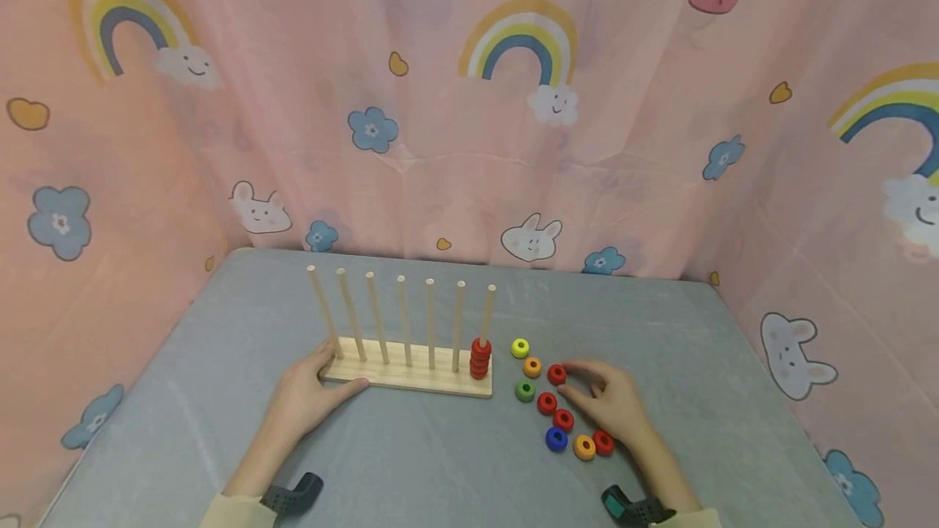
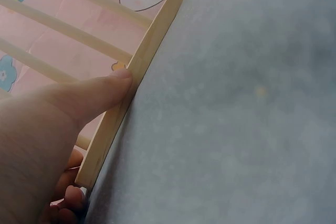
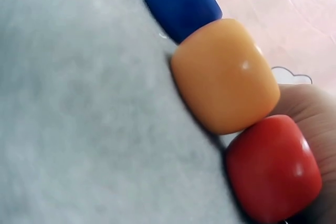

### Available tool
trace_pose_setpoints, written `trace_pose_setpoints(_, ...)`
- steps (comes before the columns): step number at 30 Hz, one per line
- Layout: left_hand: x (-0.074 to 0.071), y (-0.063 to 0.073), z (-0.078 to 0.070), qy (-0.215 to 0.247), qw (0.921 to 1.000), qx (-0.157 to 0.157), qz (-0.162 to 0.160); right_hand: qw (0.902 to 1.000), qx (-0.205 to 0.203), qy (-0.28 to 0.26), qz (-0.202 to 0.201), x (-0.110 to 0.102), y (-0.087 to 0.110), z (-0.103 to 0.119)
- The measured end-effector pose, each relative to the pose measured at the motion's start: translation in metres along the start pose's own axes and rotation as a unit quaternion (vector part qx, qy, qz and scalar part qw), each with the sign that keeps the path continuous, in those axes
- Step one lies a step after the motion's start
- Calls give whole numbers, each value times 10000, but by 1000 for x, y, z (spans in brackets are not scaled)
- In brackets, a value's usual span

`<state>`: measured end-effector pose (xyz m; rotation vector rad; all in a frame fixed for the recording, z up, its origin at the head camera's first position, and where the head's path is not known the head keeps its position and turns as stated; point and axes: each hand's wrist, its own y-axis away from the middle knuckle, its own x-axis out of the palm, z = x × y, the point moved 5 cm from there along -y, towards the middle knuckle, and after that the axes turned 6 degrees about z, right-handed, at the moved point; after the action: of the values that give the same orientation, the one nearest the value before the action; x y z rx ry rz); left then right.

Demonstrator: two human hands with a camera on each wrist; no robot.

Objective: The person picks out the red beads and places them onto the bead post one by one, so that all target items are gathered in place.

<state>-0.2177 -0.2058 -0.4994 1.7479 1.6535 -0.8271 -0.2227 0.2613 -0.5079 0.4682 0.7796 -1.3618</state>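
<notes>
A wooden abacus stand (image 1: 411, 373) with a row of upright pegs stands on the table. Several red beads (image 1: 480, 358) are stacked on its rightmost peg; the other pegs are bare. My left hand (image 1: 308, 389) grips the stand's left end, the thumb (image 2: 113, 88) along the front edge and the fingers behind. To the right of the stand, my right hand (image 1: 610, 402) has thumb and index fingertips at either side of a red bead (image 1: 557, 374), pinching it at table level. In the right wrist view that bead's contact with the fingertips is hidden.
Loose beads lie around the right hand: yellow (image 1: 520, 348), orange (image 1: 531, 367), green (image 1: 524, 390), blue (image 1: 557, 439), another orange bead (image 3: 226, 77) and several red ones, one a red bead (image 3: 274, 169) near the wrist. A patterned pink curtain (image 1: 440, 186) hangs behind the grey table (image 1: 411, 463).
</notes>
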Motion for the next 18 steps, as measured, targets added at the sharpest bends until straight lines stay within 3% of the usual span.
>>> trace_pose_setpoints(18,-1,1,-2,-57,10000,1,7,9998,59,114,-171,1,0,4)
